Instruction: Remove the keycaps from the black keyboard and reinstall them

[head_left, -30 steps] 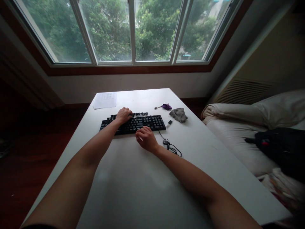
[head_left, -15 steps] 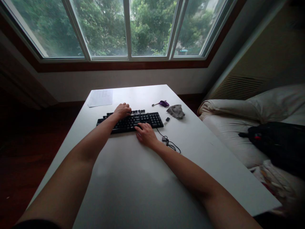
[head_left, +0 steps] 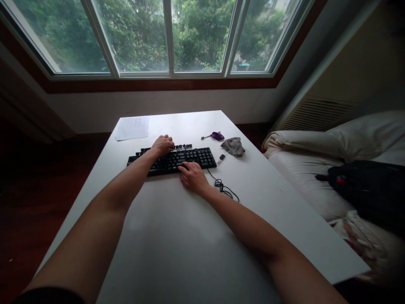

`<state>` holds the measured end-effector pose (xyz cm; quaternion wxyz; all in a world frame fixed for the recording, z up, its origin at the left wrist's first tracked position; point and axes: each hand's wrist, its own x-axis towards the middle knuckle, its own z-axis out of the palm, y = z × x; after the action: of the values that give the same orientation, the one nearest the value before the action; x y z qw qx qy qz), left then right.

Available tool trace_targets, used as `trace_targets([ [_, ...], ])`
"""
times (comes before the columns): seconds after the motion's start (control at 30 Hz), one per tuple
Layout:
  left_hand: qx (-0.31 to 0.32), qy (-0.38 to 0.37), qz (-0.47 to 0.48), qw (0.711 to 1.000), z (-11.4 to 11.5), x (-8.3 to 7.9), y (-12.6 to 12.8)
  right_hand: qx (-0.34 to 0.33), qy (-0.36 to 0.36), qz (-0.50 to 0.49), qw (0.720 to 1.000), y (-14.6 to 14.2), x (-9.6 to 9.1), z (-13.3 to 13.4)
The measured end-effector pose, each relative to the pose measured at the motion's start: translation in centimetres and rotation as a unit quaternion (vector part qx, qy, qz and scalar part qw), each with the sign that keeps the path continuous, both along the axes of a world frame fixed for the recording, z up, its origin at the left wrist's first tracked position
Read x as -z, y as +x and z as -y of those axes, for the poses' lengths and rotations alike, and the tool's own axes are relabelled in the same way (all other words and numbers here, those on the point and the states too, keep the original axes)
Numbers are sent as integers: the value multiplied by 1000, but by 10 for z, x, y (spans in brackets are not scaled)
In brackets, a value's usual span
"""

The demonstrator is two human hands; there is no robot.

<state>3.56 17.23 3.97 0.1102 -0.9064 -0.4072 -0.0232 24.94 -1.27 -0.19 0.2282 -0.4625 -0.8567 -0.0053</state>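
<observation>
Black keyboard (head_left: 173, 161) lies face up; flat on white table (head_left: 177, 236).

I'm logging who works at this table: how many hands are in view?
2: the left hand is at the far side of the keyboard, and the right hand is at its near edge. Neither is hidden.

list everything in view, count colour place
window: 1, white frame, top
trees: several, green, outside
table: 1, white, centre
papers: count unclear, white, far left
keyboard: 1, black, table's middle
small pieces: several, black, behind keyboard
cable: 1, black, by keyboard
tool: 1, purple, beyond cloth
cloth: 1, grey, table's right
small item: 1, black, near cloth
sofa: 1, cream, right
bag: 1, black, on sofa
floor: 1, reddish, left
left hand: 1, bare, keyboard's back
right hand: 1, bare, keyboard's front
</observation>
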Motion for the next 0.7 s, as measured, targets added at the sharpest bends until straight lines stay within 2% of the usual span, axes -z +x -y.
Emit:
trace_targets([
  [0.2, -13, 15, 80, 997, 14, -6, -16, -5, -2, -2, 1000, 0, 0, 0],
  [0.43, 17, -40, 96, 994, 26, -7, -41, 3, 4, -6, 1000, -3, 0, 2],
  [0.7, -19, -70, 134, 988, 52, 1, -40, 5, 7, -8, 1000, -5, 5, 2],
])
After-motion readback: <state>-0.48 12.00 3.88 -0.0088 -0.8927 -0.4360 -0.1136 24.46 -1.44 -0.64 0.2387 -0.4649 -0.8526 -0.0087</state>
